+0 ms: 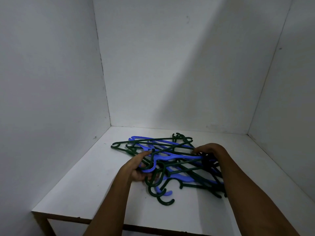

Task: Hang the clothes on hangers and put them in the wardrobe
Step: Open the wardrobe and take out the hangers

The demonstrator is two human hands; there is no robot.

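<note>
Where both hands reach into wardrobe (pixel 51 74), tangled pile of hangers (pixel 172 160) lies on white shelf (pixel 95 181), mid-right. Two colours, dk green & blue; exact count can't tell, too interlocked, approx. 3+ blue, more green. Left hand (pixel 138 169) grip clamped round hook of blue hanger (pixel 173 156). Right hand (pixel 209 151) fingers curled onto pile's rt side, pinching strands. No. of hands: 2.

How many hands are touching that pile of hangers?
2. The left hand grips hangers at the near-left edge of the hanger pile; the right hand holds its right side. No other hands appear.
</note>
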